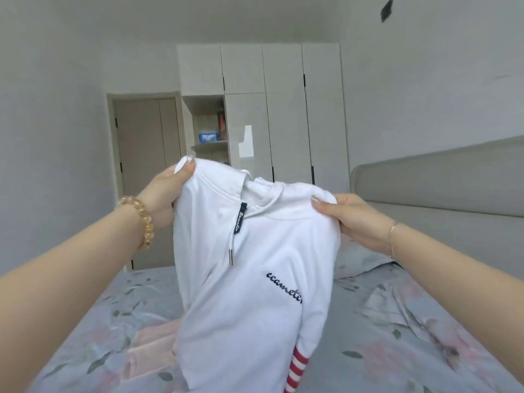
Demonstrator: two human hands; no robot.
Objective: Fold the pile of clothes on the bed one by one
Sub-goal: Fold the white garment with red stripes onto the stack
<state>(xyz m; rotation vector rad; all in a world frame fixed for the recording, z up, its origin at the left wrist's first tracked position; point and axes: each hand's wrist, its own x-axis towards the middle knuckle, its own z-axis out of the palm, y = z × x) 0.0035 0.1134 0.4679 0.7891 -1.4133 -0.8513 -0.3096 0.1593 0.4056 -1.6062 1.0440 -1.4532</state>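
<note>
Gripping white hoodie (255, 279) at shoulders w/ both hands, left hand (167, 191) & right hand (351, 219) clamped on fabric, held above bed (397, 336).

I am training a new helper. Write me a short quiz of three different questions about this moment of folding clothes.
1. True or false: both hands hold the white hoodie up above the bed.
2. Which wrist wears the bead bracelet? A. left B. right
3. Fill in: the sleeve cuff has red and ____ stripes.

Key: 1. True; the left hand and right hand each grip a shoulder. 2. A. 3. white.
</note>
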